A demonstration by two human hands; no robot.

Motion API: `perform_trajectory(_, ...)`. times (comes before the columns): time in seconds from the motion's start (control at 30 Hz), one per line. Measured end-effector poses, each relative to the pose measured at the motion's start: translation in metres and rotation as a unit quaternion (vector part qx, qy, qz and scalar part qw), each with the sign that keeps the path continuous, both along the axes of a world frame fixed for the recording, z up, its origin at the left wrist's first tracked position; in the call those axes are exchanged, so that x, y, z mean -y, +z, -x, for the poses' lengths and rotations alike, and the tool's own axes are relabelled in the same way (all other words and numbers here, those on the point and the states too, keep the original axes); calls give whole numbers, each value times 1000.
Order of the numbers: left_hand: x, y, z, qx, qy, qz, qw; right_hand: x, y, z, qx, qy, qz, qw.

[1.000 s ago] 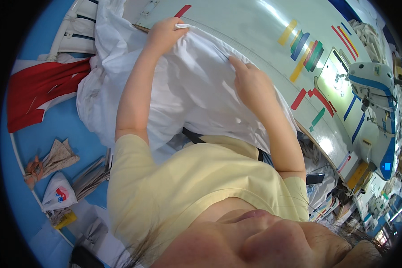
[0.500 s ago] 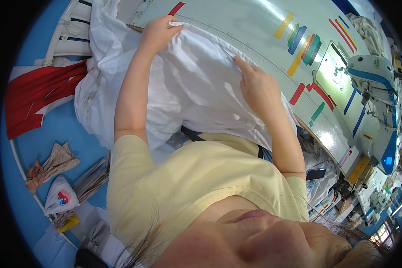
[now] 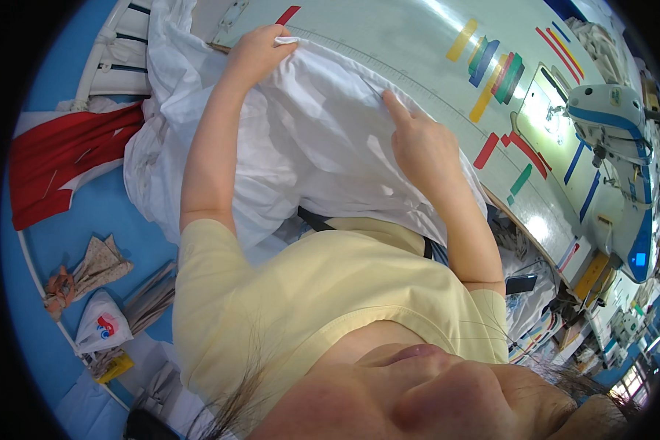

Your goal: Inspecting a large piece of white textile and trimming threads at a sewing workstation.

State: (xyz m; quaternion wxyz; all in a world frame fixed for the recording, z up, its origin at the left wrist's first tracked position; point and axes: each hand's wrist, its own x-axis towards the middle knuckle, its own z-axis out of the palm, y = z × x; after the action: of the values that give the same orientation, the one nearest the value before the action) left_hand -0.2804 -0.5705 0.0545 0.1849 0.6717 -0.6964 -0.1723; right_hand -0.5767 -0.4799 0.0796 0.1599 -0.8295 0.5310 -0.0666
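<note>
On top of the long pale green work table (image 3: 389, 44), which carries coloured tape strips and a ruler line, lies a big white cloth (image 3: 308, 147). It covers the near part of the table and hangs down over the edge toward the person in the yellow shirt (image 3: 330, 293). At the right side of the table stands a white and blue sewing machine (image 3: 623, 147). At the left, beside the white cloth, a red fabric (image 3: 59, 169) is spread on the blue floor (image 3: 125, 220), near a white rack (image 3: 117, 51). Lower on the floor are a small white bag (image 3: 103, 330) and some crumpled paper scraps (image 3: 88, 271).

The left hand (image 3: 257, 48) is closed on the far edge of the white cloth, fingers curled around the hem and pinching it against the table. The right hand (image 3: 425, 147) rests on the same edge further right, with the index finger stretched out on the fabric and the other fingers bent; it presses the cloth, and whether it really grips it I cannot tell.
</note>
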Motion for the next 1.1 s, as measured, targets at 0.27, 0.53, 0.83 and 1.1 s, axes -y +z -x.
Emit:
perform_trajectory(0.27,-3,30,40,122,-191,64,972,0,-2,-3,-10,0,2,1000)
perform_trajectory(0.53,-3,33,82,108,-290,12,951,0,3,0,29,-2,-17,999)
perform_trajectory(0.83,-50,-2,107,-71,-140,169,973,-2,-1,4,98,-23,-27,995)
perform_trajectory(1.1,-74,2,135,-167,-41,276,946,-3,-5,14,542,-94,-349,759)
